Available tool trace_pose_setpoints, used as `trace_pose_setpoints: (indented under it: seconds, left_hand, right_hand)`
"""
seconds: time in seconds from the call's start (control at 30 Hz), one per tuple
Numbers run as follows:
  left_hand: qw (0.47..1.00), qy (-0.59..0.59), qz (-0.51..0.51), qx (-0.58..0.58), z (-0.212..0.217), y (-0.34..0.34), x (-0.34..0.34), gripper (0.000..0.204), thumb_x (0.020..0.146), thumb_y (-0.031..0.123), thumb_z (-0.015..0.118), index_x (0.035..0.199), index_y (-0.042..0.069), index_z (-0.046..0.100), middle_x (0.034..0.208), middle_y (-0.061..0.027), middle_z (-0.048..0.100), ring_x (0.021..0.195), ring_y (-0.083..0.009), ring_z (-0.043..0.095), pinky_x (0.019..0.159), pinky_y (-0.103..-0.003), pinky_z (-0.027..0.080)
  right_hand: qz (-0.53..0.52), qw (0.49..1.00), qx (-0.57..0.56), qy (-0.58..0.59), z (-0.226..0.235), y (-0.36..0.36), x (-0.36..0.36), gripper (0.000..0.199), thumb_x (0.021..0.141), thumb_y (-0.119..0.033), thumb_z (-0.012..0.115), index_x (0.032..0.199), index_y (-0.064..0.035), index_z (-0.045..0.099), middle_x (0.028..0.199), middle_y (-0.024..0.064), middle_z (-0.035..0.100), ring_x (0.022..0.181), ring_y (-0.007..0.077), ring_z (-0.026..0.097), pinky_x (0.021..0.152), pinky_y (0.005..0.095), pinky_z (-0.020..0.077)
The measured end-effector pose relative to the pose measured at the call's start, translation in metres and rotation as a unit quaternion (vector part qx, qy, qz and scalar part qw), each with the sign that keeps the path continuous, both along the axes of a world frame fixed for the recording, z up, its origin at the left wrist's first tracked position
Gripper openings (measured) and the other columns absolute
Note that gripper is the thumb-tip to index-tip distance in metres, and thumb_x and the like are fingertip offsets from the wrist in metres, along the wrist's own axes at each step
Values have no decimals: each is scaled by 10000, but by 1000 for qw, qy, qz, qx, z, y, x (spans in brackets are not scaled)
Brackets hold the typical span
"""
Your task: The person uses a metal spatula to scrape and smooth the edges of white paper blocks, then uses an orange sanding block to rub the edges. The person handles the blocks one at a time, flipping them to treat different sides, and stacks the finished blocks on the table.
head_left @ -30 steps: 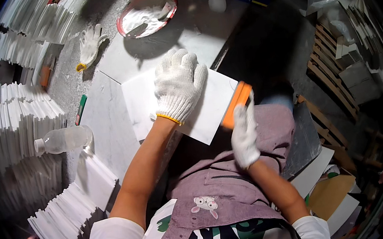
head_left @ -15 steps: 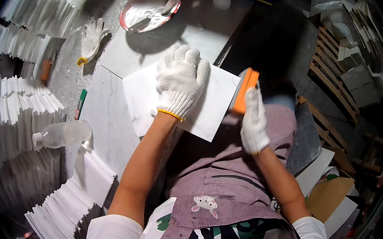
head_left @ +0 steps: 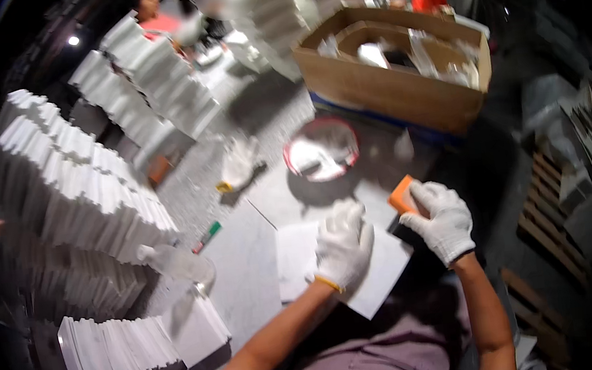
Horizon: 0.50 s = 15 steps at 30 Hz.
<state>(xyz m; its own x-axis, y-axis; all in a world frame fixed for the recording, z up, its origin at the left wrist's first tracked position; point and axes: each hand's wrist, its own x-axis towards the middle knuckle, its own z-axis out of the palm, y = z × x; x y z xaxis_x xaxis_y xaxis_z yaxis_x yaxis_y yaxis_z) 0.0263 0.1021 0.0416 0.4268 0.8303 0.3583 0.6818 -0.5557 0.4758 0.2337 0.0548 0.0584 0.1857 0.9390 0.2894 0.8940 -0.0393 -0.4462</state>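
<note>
A white square tile point(head_left: 386, 259) lies on the pale slab worktop, its near corner pointing toward my apron. My left hand point(head_left: 342, 244), in a white knit glove with a yellow cuff, lies on top of the tile with its fingers forward. Past the tile's right corner, my gloved right hand point(head_left: 442, 220) grips an orange sanding block point(head_left: 401, 196), held above the tile's edge and apart from it. Part of the block is hidden by the fingers. Another pale piece point(head_left: 295, 248) lies under the tile at the left. Motion blurs the picture slightly.
A red-rimmed bowl point(head_left: 354, 167) of white material stands beyond the tile, beside a cardboard box point(head_left: 388, 92). A loose glove point(head_left: 238, 164), green marker point(head_left: 207, 236) and clear bottle point(head_left: 180, 264) lie left. Stacked white tiles point(head_left: 84, 203) line the left; wooden pallets point(head_left: 547, 217) stand right.
The view has tilted up, showing more of the box, stacks and people at the back. My right hand has lifted the sanding block from beside the tile's right edge to its far right corner.
</note>
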Motion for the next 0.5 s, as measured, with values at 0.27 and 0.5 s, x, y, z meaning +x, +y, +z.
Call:
trace_pose_setpoints:
  seconds: [0.27,0.5]
  left_hand:
    - [996,-33,15,82,-7,3,-2,360,808,135,649,1152,73,562,1130,-131,590,1031,-349,570,895,-449,450]
    - [999,-19,30,41,-2,1,-3,330,812,155,642,1122,65,573,1081,-133,594,971,-344,577,862,-447,455]
  right_hand:
    - [68,994,57,-58,-8,59,-35,613,751,-515,717,1258,-184,624,1279,80,578,1148,284,541,894,411,468]
    - [-116,943,229,213,-12,-1,1,431,903,-270,676,1242,-9,625,1258,180,598,1139,331,587,985,398,465]
